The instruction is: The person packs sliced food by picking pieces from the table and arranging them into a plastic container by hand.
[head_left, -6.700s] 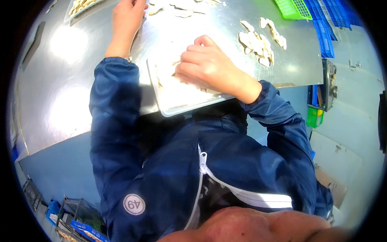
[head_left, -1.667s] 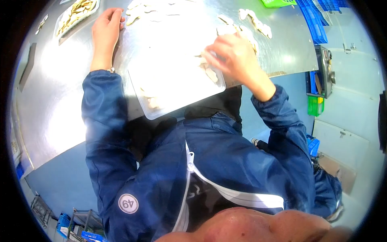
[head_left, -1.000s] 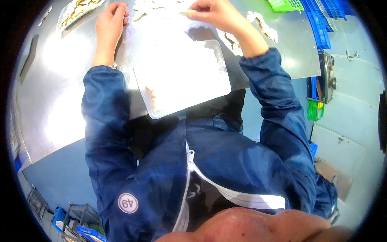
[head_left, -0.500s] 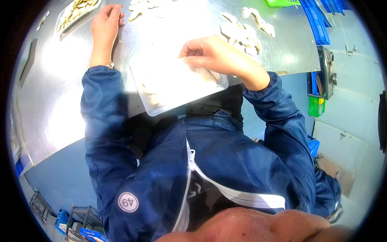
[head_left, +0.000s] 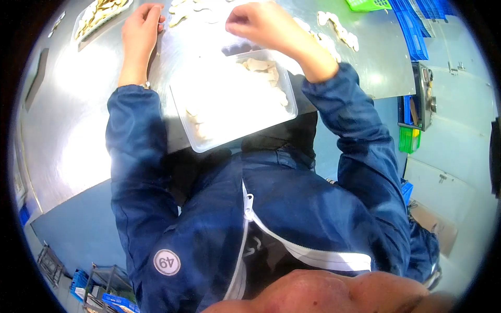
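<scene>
My right hand (head_left: 255, 22) is over the bright table beyond a clear plastic tray (head_left: 200, 148), fingertips pinched together. Whether anything is between them is hidden. Pale, flat, curved pieces (head_left: 265, 68) lie in the tray, and glare washes out much of its inside. On the left, my left hand (head_left: 142, 25) is at the table with its fingers curled in; what they hold, if anything, does not show. Close to its right are several loose pale pieces with darker edges (head_left: 179, 19).
Another clear tray (head_left: 79, 41) of yellowish pieces stands at the upper left of the metal table (head_left: 57, 141). More pale pieces (head_left: 339, 30) lie in a line on the right. A green basket (head_left: 368, 4) and blue crates (head_left: 409, 31) are at the upper right.
My right hand has moved up and away from the tray toward the loose pieces, uncovering pieces inside the tray. My left hand has hardly moved.
</scene>
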Motion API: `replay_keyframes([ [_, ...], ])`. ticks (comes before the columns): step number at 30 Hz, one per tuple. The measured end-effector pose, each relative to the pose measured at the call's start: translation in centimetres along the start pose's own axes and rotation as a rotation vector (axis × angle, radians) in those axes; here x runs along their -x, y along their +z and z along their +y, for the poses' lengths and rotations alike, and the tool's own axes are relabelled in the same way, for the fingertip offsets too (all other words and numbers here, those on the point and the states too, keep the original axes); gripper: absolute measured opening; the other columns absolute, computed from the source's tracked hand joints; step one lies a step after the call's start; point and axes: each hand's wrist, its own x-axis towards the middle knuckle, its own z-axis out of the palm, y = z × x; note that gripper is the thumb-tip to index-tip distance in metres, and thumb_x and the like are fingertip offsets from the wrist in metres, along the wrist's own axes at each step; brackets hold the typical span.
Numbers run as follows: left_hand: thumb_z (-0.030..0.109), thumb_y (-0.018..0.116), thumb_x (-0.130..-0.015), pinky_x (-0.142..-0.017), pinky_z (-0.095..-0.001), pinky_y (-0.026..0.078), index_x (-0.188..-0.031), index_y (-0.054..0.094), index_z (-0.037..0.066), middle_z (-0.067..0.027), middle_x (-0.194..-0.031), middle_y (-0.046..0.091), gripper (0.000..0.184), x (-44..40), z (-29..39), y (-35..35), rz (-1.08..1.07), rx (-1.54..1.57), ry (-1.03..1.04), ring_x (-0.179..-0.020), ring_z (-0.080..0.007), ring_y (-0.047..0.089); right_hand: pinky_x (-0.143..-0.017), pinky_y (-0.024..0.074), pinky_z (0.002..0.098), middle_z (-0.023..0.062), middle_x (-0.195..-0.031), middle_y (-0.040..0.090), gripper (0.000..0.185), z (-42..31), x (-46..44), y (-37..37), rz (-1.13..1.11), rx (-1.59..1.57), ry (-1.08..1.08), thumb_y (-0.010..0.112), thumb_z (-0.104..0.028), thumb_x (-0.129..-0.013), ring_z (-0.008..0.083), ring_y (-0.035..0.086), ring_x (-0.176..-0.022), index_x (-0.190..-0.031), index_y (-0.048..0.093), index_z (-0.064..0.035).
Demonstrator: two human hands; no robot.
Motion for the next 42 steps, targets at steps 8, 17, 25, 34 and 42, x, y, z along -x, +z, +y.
replay_keyframes([
  [8, 0.026, 0.063, -0.099, -0.062, -0.0204, 0.048, -0.112, 0.075, 0.007, -0.0018, -0.085, 0.071, 0.027, -0.2, -0.8, 0.0, -0.003, 0.048, -0.005, -0.068, -0.0051, 0.060, -0.075, 0.0553, 0.0475, 0.0236, -0.084, 0.072, 0.025, 3.4, -7.5, 3.6, -0.030, 0.297, 0.130, 0.069, -0.024, -0.081, 0.0411, 0.070, -0.078, -0.088, 0.077, -0.0015],
  [17, 0.028, 0.063, -0.100, -0.063, -0.0204, 0.048, -0.113, 0.075, 0.006, -0.0024, -0.086, 0.071, 0.028, -0.1, -0.7, 0.1, 0.002, 0.046, -0.012, -0.069, -0.0049, 0.061, -0.074, 0.0555, 0.0474, 0.0209, -0.086, 0.073, 0.028, 1.8, -9.2, 3.5, -0.100, 0.438, 0.184, 0.073, -0.030, -0.077, 0.0381, 0.071, -0.080, -0.090, 0.078, -0.0050],
  [25, 0.021, 0.057, -0.098, -0.056, -0.0330, 0.048, -0.089, 0.067, -0.002, -0.0091, -0.072, 0.067, 0.027, 2.1, 3.2, 0.3, 0.083, -0.131, 0.065, -0.061, -0.0169, 0.062, -0.070, 0.0527, 0.0496, 0.0238, -0.076, 0.068, 0.021, -2.3, -1.7, 0.4, 0.030, 0.176, -0.103, 0.067, -0.021, -0.085, 0.0420, 0.068, -0.072, -0.085, 0.077, -0.0020],
  [34, 0.021, 0.058, -0.098, -0.052, -0.0316, 0.046, -0.090, 0.066, 0.001, -0.0050, -0.069, 0.062, 0.024, 1.7, 2.0, 0.8, 0.069, -0.002, 0.063, -0.058, -0.0144, 0.057, -0.069, 0.0434, 0.0346, 0.0001, -0.073, 0.058, 0.008, -8.4, 8.2, 4.2, 0.115, 0.379, -0.492, 0.065, -0.018, -0.074, 0.0184, 0.060, -0.074, -0.074, 0.060, -0.0126],
  [42, 0.022, 0.058, -0.098, -0.052, -0.0326, 0.046, -0.090, 0.066, 0.001, -0.0062, -0.068, 0.063, 0.024, 2.0, 2.5, 0.4, 0.066, -0.025, 0.033, -0.058, -0.0149, 0.058, -0.071, 0.0433, 0.0363, -0.0004, -0.073, 0.057, 0.007, -8.1, 8.5, 5.8, 0.152, 0.376, -0.473, 0.065, -0.018, -0.075, 0.0176, 0.059, -0.075, -0.074, 0.062, -0.0125],
])
